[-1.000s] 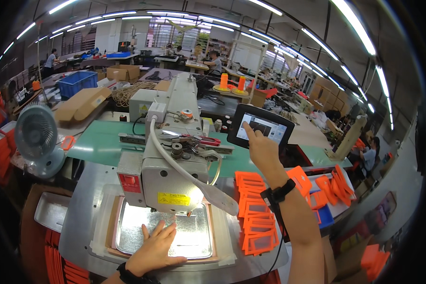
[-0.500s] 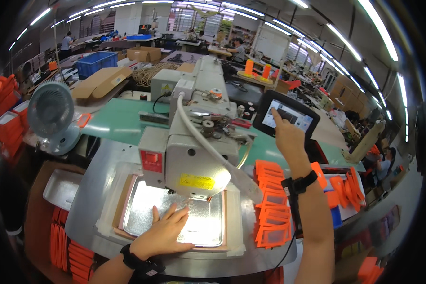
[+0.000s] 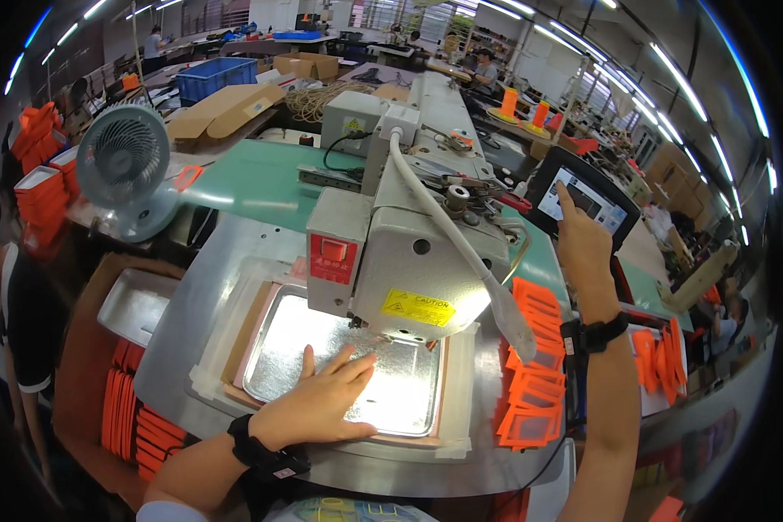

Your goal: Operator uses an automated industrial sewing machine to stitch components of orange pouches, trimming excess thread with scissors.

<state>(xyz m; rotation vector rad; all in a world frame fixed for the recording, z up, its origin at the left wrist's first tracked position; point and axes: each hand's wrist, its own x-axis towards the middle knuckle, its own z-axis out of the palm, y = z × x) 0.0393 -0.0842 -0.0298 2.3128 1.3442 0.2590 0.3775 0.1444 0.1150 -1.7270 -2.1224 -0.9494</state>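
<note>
Under the head of a grey sewing machine, a shallow silver tray lies on a broad metal plate, framed by tan and pale strips and brightly lit. The left hand rests palm down over the tray's near left part, its fingers spread wide and grasping nothing, the thumb stretched toward the near rim. A black band circles that wrist.

Right of the machine, the right hand is raised to a black-framed touchscreen. Its index finger is straight and its tip is at the display; whether it presses cannot be told. The other fingers look folded in, and I cannot tell whether they hold anything. That wrist also wears a black band.

A white lamp on a bent neck hangs along the machine's right side, near a row of overlapping orange frames on the plate. The machine's left side carries a red switch. Behind, a green bench spreads out, with a pale fan off to the left. Nearer, another silver tray sits in a cardboard box above stacked orange pieces. At the left edge stands a person in a dark top.
</note>
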